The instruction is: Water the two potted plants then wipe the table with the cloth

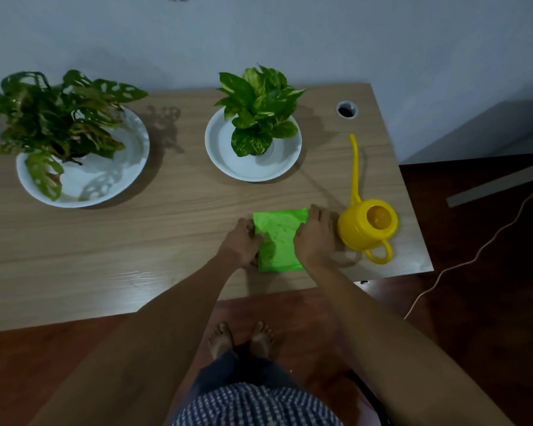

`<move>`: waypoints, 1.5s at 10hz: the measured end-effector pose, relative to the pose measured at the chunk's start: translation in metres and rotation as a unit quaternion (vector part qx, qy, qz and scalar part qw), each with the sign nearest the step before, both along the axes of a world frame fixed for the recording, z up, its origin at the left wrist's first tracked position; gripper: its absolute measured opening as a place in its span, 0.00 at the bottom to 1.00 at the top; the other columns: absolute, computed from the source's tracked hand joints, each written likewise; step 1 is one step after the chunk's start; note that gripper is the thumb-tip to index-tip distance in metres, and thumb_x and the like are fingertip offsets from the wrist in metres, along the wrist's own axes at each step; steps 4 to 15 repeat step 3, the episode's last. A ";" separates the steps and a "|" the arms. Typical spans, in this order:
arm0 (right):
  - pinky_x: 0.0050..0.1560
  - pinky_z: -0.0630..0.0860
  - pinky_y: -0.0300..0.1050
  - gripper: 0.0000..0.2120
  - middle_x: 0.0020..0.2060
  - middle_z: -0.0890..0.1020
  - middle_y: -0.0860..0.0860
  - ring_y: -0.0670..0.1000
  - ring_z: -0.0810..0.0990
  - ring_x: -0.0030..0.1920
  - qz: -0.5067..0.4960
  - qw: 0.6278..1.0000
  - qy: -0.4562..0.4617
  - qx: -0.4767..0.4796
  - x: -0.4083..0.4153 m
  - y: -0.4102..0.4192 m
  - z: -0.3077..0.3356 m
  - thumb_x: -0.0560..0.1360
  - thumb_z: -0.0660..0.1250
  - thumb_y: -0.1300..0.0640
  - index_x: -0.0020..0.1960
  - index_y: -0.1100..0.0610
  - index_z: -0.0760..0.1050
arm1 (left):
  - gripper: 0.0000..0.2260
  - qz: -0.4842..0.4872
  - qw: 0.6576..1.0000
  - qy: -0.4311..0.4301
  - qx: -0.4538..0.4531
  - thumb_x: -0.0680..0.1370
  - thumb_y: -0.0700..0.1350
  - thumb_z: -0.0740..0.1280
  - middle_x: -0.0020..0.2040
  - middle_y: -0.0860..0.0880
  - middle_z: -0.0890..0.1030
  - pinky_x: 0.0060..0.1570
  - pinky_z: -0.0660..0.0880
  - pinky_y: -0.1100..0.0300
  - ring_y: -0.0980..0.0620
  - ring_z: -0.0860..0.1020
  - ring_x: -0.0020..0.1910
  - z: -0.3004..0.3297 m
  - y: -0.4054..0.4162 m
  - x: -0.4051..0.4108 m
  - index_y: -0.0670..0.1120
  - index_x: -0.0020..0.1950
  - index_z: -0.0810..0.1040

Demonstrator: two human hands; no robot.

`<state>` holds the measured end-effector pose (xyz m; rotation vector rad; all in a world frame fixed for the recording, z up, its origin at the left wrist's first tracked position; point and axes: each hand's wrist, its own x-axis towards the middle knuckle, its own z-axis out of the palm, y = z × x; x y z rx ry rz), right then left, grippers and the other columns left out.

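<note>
The bright green folded cloth (280,238) lies flat on the light wood-grain desk (136,241), close to its near edge and toward the right end. The left hand (243,242) presses on the cloth's left edge with its fingers curled down against the fabric, and the right hand (316,236) lies over the right edge, fingers extended and pressing flat; neither hand has lifted the cloth. Just beside the right hand stands the yellow plastic watering can (368,230), its long thin spout (355,167) pointing away toward the wall. Farther back sit the variegated leafy plant in a white round dish (253,170) and, well to the left, the darker holey-leafed plant in a larger white dish (83,192). The likeliest slip, as I judge it, is a rightward wipe knocking the can, which stands near the desk's right edge and could tip or slide off. A sweep to the left has broad bare desk to run across; the near edge is close, so a pull toward the body could drag the cloth off.
</note>
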<state>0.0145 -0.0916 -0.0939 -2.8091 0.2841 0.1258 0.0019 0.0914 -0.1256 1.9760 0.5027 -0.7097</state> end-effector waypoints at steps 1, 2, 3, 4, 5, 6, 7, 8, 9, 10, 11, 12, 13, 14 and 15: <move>0.54 0.74 0.55 0.27 0.61 0.77 0.59 0.62 0.77 0.56 0.050 0.996 -0.056 -0.043 -0.012 0.011 -0.003 0.71 0.70 0.61 0.70 0.59 0.72 | 0.20 -0.040 0.994 -0.033 0.099 0.71 0.67 0.61 0.47 0.43 0.85 0.50 0.82 0.44 0.38 0.84 0.46 0.026 0.012 -0.009 0.54 0.52 0.70; 0.55 0.77 0.54 0.23 0.59 0.78 0.59 0.62 0.78 0.58 0.144 0.982 -0.078 0.091 -0.019 0.022 -0.006 0.74 0.67 0.62 0.69 0.60 0.74 | 0.17 -0.013 0.983 -0.092 0.159 0.76 0.61 0.62 0.48 0.42 0.86 0.52 0.81 0.47 0.38 0.83 0.51 0.035 0.032 -0.021 0.49 0.51 0.78; 0.47 0.80 0.57 0.19 0.59 0.78 0.56 0.61 0.81 0.53 0.192 0.970 -0.047 0.139 -0.026 0.039 -0.005 0.77 0.63 0.61 0.67 0.58 0.76 | 0.09 0.019 0.976 -0.120 0.180 0.80 0.55 0.64 0.45 0.45 0.85 0.47 0.80 0.50 0.39 0.83 0.47 0.034 0.066 -0.037 0.52 0.46 0.78; 0.47 0.80 0.57 0.19 0.59 0.78 0.56 0.61 0.81 0.53 0.192 0.970 -0.047 0.139 -0.026 0.039 -0.005 0.77 0.63 0.61 0.67 0.58 0.76 | 0.09 0.019 0.976 -0.120 0.180 0.80 0.55 0.64 0.45 0.45 0.85 0.47 0.80 0.50 0.39 0.83 0.47 0.034 0.066 -0.037 0.52 0.46 0.78; 0.47 0.80 0.57 0.19 0.59 0.78 0.56 0.61 0.81 0.53 0.192 0.970 -0.047 0.139 -0.026 0.039 -0.005 0.77 0.63 0.61 0.67 0.58 0.76 | 0.09 0.019 0.976 -0.120 0.180 0.80 0.55 0.64 0.45 0.45 0.85 0.47 0.80 0.50 0.39 0.83 0.47 0.034 0.066 -0.037 0.52 0.46 0.78; 0.47 0.80 0.57 0.19 0.59 0.78 0.56 0.61 0.81 0.53 0.192 0.970 -0.047 0.139 -0.026 0.039 -0.005 0.77 0.63 0.61 0.67 0.58 0.76 | 0.09 0.019 0.976 -0.120 0.180 0.80 0.55 0.64 0.45 0.45 0.85 0.47 0.80 0.50 0.39 0.83 0.47 0.034 0.066 -0.037 0.52 0.46 0.78; 0.47 0.80 0.57 0.19 0.59 0.78 0.56 0.61 0.81 0.53 0.192 0.970 -0.047 0.139 -0.026 0.039 -0.005 0.77 0.63 0.61 0.67 0.58 0.76 | 0.09 0.019 0.976 -0.120 0.180 0.80 0.55 0.64 0.45 0.45 0.85 0.47 0.80 0.50 0.39 0.83 0.47 0.034 0.066 -0.037 0.52 0.46 0.78; 0.47 0.80 0.57 0.19 0.59 0.78 0.56 0.61 0.81 0.53 0.192 0.970 -0.047 0.139 -0.026 0.039 -0.005 0.77 0.63 0.61 0.67 0.58 0.76 | 0.09 0.019 0.976 -0.120 0.180 0.80 0.55 0.64 0.45 0.45 0.85 0.47 0.80 0.50 0.39 0.83 0.47 0.034 0.066 -0.037 0.52 0.46 0.78; 0.47 0.80 0.57 0.19 0.59 0.78 0.56 0.61 0.81 0.53 0.192 0.970 -0.047 0.139 -0.026 0.039 -0.005 0.77 0.63 0.61 0.67 0.58 0.76 | 0.09 0.019 0.976 -0.120 0.180 0.80 0.55 0.64 0.45 0.45 0.85 0.47 0.80 0.50 0.39 0.83 0.47 0.034 0.066 -0.037 0.52 0.46 0.78; 0.47 0.80 0.57 0.19 0.59 0.78 0.56 0.61 0.81 0.53 0.192 0.970 -0.047 0.139 -0.026 0.039 -0.005 0.77 0.63 0.61 0.67 0.58 0.76 | 0.09 0.019 0.976 -0.120 0.180 0.80 0.55 0.64 0.45 0.45 0.85 0.47 0.80 0.50 0.39 0.83 0.47 0.034 0.066 -0.037 0.52 0.46 0.78; 0.47 0.80 0.57 0.19 0.59 0.78 0.56 0.61 0.81 0.53 0.192 0.970 -0.047 0.139 -0.026 0.039 -0.005 0.77 0.63 0.61 0.67 0.58 0.76 | 0.09 0.019 0.976 -0.120 0.180 0.80 0.55 0.64 0.45 0.45 0.85 0.47 0.80 0.50 0.39 0.83 0.47 0.034 0.066 -0.037 0.52 0.46 0.78; 0.47 0.80 0.57 0.19 0.59 0.78 0.56 0.61 0.81 0.53 0.192 0.970 -0.047 0.139 -0.026 0.039 -0.005 0.77 0.63 0.61 0.67 0.58 0.76 | 0.09 0.019 0.976 -0.120 0.180 0.80 0.55 0.64 0.45 0.45 0.85 0.47 0.80 0.50 0.39 0.83 0.47 0.034 0.066 -0.037 0.52 0.46 0.78; 0.47 0.80 0.57 0.19 0.59 0.78 0.56 0.61 0.81 0.53 0.192 0.970 -0.047 0.139 -0.026 0.039 -0.005 0.77 0.63 0.61 0.67 0.58 0.76 | 0.09 0.019 0.976 -0.120 0.180 0.80 0.55 0.64 0.45 0.45 0.85 0.47 0.80 0.50 0.39 0.83 0.47 0.034 0.066 -0.037 0.52 0.46 0.78; 0.47 0.80 0.57 0.19 0.59 0.78 0.56 0.61 0.81 0.53 0.192 0.970 -0.047 0.139 -0.026 0.039 -0.005 0.77 0.63 0.61 0.67 0.58 0.76 | 0.09 0.019 0.976 -0.120 0.180 0.80 0.55 0.64 0.45 0.45 0.85 0.47 0.80 0.50 0.39 0.83 0.47 0.034 0.066 -0.037 0.52 0.46 0.78; 0.47 0.80 0.57 0.19 0.59 0.78 0.56 0.61 0.81 0.53 0.192 0.970 -0.047 0.139 -0.026 0.039 -0.005 0.77 0.63 0.61 0.67 0.58 0.76 | 0.09 0.019 0.976 -0.120 0.180 0.80 0.55 0.64 0.45 0.45 0.85 0.47 0.80 0.50 0.39 0.83 0.47 0.034 0.066 -0.037 0.52 0.46 0.78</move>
